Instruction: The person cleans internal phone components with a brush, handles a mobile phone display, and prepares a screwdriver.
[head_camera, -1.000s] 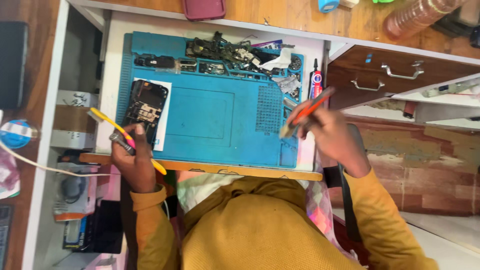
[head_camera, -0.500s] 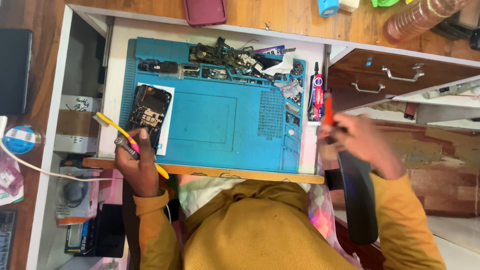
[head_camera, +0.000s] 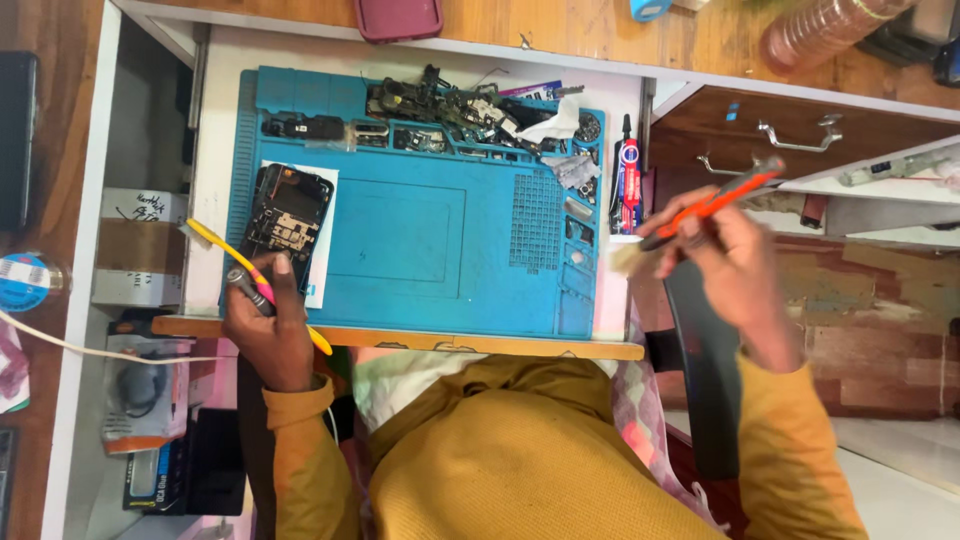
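My left hand (head_camera: 268, 325) rests at the near left corner of a blue work mat (head_camera: 410, 240) and grips a yellow toothbrush (head_camera: 215, 238) together with a pink-handled tool (head_camera: 252, 288). Just beyond its fingers an opened black phone (head_camera: 288, 212) lies on a white sheet (head_camera: 322, 230). My right hand (head_camera: 735, 265) is off the mat to the right, past the desk edge. It holds an orange-handled brush (head_camera: 705, 205) whose pale bristles point left toward the mat's right side.
Loose phone parts and scraps (head_camera: 450, 110) crowd the mat's far edge and right-hand slots. A glue tube (head_camera: 629, 175) lies right of the mat. A wooden drawer with a metal handle (head_camera: 800, 135) stands at the right, boxes (head_camera: 138, 245) at the left.
My right hand has carried the orange brush from over the mat's right corner out to the right, past the desk edge. The left hand has stayed by the phone.
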